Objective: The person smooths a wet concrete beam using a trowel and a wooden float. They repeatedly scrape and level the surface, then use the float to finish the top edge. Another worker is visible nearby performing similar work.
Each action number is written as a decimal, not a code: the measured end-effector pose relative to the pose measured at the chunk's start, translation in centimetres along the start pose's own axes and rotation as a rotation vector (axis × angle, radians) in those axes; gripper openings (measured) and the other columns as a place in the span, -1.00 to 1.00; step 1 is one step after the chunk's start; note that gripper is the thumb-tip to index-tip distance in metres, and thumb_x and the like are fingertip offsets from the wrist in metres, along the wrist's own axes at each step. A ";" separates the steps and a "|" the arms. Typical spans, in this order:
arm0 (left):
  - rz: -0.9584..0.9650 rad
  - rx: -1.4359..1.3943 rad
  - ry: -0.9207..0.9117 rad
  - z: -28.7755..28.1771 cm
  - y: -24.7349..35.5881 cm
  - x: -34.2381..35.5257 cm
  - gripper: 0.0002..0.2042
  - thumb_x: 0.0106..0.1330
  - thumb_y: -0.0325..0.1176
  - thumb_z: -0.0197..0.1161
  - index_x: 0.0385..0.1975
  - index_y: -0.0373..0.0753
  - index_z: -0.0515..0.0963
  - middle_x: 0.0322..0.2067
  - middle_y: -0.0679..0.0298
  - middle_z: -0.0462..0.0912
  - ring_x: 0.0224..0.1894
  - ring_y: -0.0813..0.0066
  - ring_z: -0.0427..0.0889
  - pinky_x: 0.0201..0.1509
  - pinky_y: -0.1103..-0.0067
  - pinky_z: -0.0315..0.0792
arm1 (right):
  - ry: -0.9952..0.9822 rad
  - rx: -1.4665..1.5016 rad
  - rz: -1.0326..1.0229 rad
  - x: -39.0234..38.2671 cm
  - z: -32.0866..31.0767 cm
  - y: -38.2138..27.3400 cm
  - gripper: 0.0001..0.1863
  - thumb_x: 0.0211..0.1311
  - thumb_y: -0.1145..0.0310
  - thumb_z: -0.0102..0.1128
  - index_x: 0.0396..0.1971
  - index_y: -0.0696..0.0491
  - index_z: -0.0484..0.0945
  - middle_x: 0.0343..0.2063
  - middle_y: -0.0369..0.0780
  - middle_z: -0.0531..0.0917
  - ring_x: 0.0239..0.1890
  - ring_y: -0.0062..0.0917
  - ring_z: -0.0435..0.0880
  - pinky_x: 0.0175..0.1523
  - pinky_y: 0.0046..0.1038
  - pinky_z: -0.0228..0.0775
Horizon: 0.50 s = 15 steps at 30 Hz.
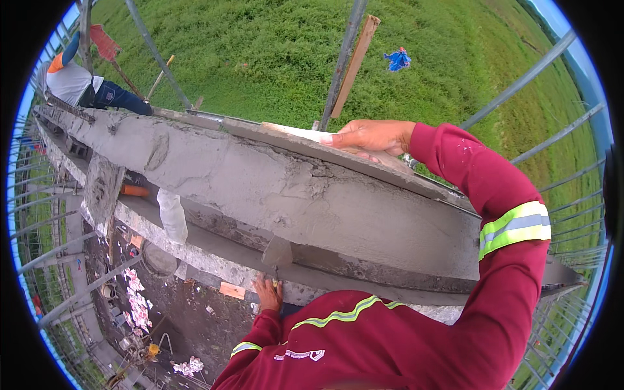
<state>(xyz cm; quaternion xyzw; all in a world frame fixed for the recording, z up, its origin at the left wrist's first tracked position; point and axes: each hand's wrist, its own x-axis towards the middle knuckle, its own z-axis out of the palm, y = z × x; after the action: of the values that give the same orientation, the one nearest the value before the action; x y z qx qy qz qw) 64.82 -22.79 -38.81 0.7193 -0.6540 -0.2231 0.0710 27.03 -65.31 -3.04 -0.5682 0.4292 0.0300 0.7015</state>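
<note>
Along the far edge of a long mortar-covered concrete wall (227, 175) lies a long, mortar-coated board (286, 142). My right hand (376, 138) is closed over the board's upper edge, thumb on the near side; some fingers are hidden behind it. A pale strip (296, 132) shows just left of the thumb. My left hand (268, 294) leans on the wall's near rim with its fingers spread. Just beyond its fingertips a flat grey piece (277, 251) stands in the narrow trough; I cannot tell whether it is loose or fixed. The mortar is smoother toward the right and rough near the middle.
A white sack (172, 216) and an orange pipe (134, 190) sit at the trough on the left. Another person (78, 84) leans over the wall's far left end. Metal poles (344, 65) and a wooden post (355, 67) rise beyond the wall. Littered ground lies far below.
</note>
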 end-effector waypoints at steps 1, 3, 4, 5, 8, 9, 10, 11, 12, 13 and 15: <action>0.009 -0.014 -0.001 0.0 0.0 0.0 -0.63 0.38 -0.10 0.24 -0.21 -0.35 0.41 0.29 -0.27 0.27 0.42 -0.27 0.15 0.53 -0.14 -0.15 | 0.027 -0.004 0.003 2.4 0.2 -1.2 -0.41 0.40 -0.28 0.08 -0.19 0.05 0.56 -0.72 -0.46 0.26 -0.76 -0.79 0.26 -0.64 -0.62 0.16; 0.012 0.001 0.005 0.0 0.2 0.1 -0.64 0.38 -0.10 0.24 -0.22 -0.33 0.42 0.29 -0.27 0.28 0.42 -0.27 0.16 0.54 -0.14 -0.15 | 0.019 0.014 -0.029 6.9 0.7 -3.4 -0.41 0.40 -0.28 0.08 -0.14 0.04 0.55 -0.71 -0.46 0.27 -0.74 -0.78 0.26 -0.61 -0.61 0.15; 0.022 0.001 0.018 -0.1 0.3 0.2 -0.64 0.38 -0.10 0.24 -0.22 -0.33 0.42 0.28 -0.27 0.29 0.42 -0.26 0.16 0.54 -0.14 -0.15 | -0.001 0.029 -0.041 9.0 0.9 -4.3 -0.42 0.40 -0.27 0.08 -0.13 0.03 0.54 -0.71 -0.46 0.28 -0.73 -0.78 0.26 -0.59 -0.60 0.15; 0.042 0.010 0.039 -0.2 0.4 0.2 -0.64 0.37 -0.10 0.24 -0.22 -0.33 0.42 0.28 -0.28 0.29 0.42 -0.26 0.16 0.54 -0.14 -0.15 | -0.011 0.048 -0.044 10.6 1.1 -4.8 -0.42 0.40 -0.27 0.08 -0.12 0.03 0.53 -0.70 -0.46 0.28 -0.72 -0.78 0.26 -0.58 -0.59 0.15; 0.055 -0.020 0.069 -0.4 0.6 0.1 -0.64 0.38 -0.10 0.24 -0.21 -0.33 0.42 0.26 -0.29 0.31 0.42 -0.25 0.17 0.53 -0.14 -0.14 | -0.048 0.079 0.028 13.2 1.4 -4.9 -0.47 0.43 -0.24 0.08 -0.18 0.01 0.54 -0.69 -0.46 0.28 -0.70 -0.77 0.25 -0.57 -0.55 0.13; 0.032 -0.020 0.037 -0.4 0.6 0.1 -0.64 0.38 -0.10 0.24 -0.20 -0.33 0.42 0.26 -0.29 0.31 0.41 -0.25 0.18 0.53 -0.14 -0.13 | -0.034 0.049 0.019 13.1 0.9 -4.9 -0.45 0.43 -0.23 0.08 -0.09 0.03 0.54 -0.69 -0.47 0.27 -0.70 -0.77 0.24 -0.57 -0.57 0.14; 0.040 0.005 0.042 -0.4 0.6 0.1 -0.64 0.37 -0.10 0.24 -0.20 -0.33 0.43 0.25 -0.29 0.31 0.41 -0.25 0.18 0.52 -0.14 -0.13 | -0.016 0.028 0.032 12.5 0.1 -5.0 -0.43 0.44 -0.22 0.08 -0.01 0.04 0.54 -0.69 -0.48 0.27 -0.70 -0.78 0.23 -0.58 -0.58 0.15; 0.048 0.028 0.046 -0.3 0.5 0.1 -0.64 0.37 -0.10 0.24 -0.19 -0.33 0.43 0.25 -0.29 0.31 0.40 -0.25 0.19 0.52 -0.14 -0.12 | 0.047 -0.003 0.099 11.5 -0.5 -5.0 -0.40 0.44 -0.21 0.08 0.07 0.06 0.53 -0.69 -0.48 0.27 -0.70 -0.79 0.23 -0.58 -0.59 0.16; 0.041 0.022 0.039 -0.2 0.4 0.2 -0.63 0.37 -0.09 0.24 -0.18 -0.33 0.43 0.25 -0.28 0.31 0.40 -0.25 0.19 0.52 -0.13 -0.12 | 0.074 -0.054 0.059 9.7 -1.4 -4.9 -0.46 0.45 -0.21 0.07 -0.07 0.03 0.54 -0.70 -0.49 0.27 -0.70 -0.80 0.22 -0.60 -0.58 0.12; 0.033 0.013 0.034 -0.1 0.4 0.3 -0.63 0.37 -0.09 0.24 -0.17 -0.34 0.44 0.25 -0.28 0.31 0.39 -0.25 0.20 0.52 -0.13 -0.11 | 0.117 -0.071 0.038 7.4 -2.1 -4.9 -0.48 0.44 -0.22 0.07 -0.19 0.01 0.53 -0.70 -0.50 0.26 -0.71 -0.80 0.21 -0.61 -0.58 0.12; 0.030 0.001 0.028 0.0 0.3 0.5 -0.62 0.37 -0.08 0.24 -0.16 -0.34 0.45 0.25 -0.28 0.32 0.38 -0.25 0.21 0.52 -0.12 -0.11 | 0.259 -0.158 -0.006 1.6 -2.8 -5.4 -0.38 0.47 -0.18 0.05 -0.01 0.17 0.58 -0.68 -0.50 0.27 -0.71 -0.79 0.21 -0.61 -0.65 0.13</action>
<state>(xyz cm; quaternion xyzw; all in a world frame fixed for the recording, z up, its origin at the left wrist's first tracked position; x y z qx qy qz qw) 64.56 -23.29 -38.74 0.7124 -0.6640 -0.2115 0.0829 29.31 -70.25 0.14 -0.6220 0.5105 -0.0121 0.5936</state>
